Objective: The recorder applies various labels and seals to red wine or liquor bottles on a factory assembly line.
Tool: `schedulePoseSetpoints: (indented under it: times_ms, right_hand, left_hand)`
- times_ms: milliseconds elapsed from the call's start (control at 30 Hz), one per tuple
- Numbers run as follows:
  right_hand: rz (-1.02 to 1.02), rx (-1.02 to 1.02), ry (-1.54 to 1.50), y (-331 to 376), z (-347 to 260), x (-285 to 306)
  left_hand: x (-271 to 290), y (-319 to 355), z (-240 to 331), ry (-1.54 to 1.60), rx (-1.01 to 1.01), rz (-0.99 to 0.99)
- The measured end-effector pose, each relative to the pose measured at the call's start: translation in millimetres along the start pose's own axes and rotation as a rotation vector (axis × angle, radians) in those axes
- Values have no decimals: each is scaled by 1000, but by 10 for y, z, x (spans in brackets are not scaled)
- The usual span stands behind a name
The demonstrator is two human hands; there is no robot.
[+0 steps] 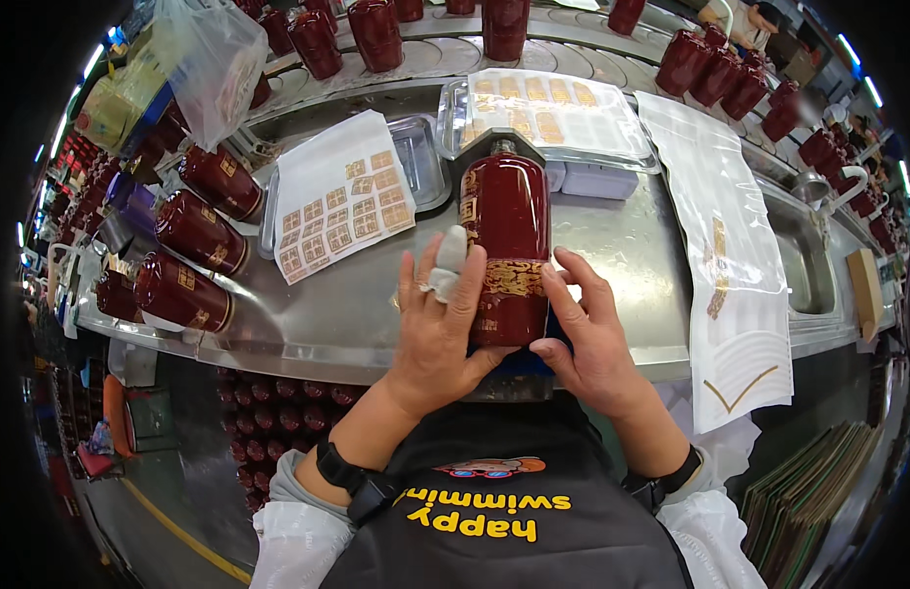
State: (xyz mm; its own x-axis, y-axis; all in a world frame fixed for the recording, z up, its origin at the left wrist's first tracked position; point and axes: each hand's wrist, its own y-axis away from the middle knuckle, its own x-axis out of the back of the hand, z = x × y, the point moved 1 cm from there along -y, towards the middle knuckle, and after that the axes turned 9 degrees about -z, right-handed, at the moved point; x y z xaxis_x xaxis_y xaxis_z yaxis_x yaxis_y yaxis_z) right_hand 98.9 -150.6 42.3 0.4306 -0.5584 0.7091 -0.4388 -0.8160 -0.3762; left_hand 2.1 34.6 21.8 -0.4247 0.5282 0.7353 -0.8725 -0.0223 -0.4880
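Observation:
A glossy dark red bottle (514, 211) with gold decoration lies in front of me, its base toward me and its neck at a dark angular holder (465, 157). An ornate gold band (514, 278) crosses its lower body. My left hand (430, 329) rests along the bottle's left side, fingers stretched out, thumb by the base; a white covering (445, 265) wraps part of its fingers. On the other side, my right hand (594, 339) has its fingers apart, the index fingertip at the band's right end and the thumb near the base. What lies beneath the bottle is mostly hidden.
Gold decal sheets lie on trays at left (342, 201) and behind (548, 103). A long plastic-covered sheet (715, 245) hangs over the front edge at right, beside a sink (803, 260). Several red bottles (200, 231) stand left; others line a conveyor (435, 59) behind.

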Motion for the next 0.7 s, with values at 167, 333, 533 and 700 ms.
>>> schedulePoseSetpoints:
  times_ms: [167,333,533,700]
  right_hand:
    - [-13,-3,2,36,50,-67]
    - [94,-64,-58,89,109,28]
    - [311,-310,-757,-333,-135,39]
    - [391,-381,-688,-75,374,-244]
  left_hand:
    - [29,-51,21,-79,-65,-82]
    - [29,-41,11,-67,-64,-90]
    - [11,3,-36,-8,-48,-134]
    - [-45,-27,0,29,-64,-73]
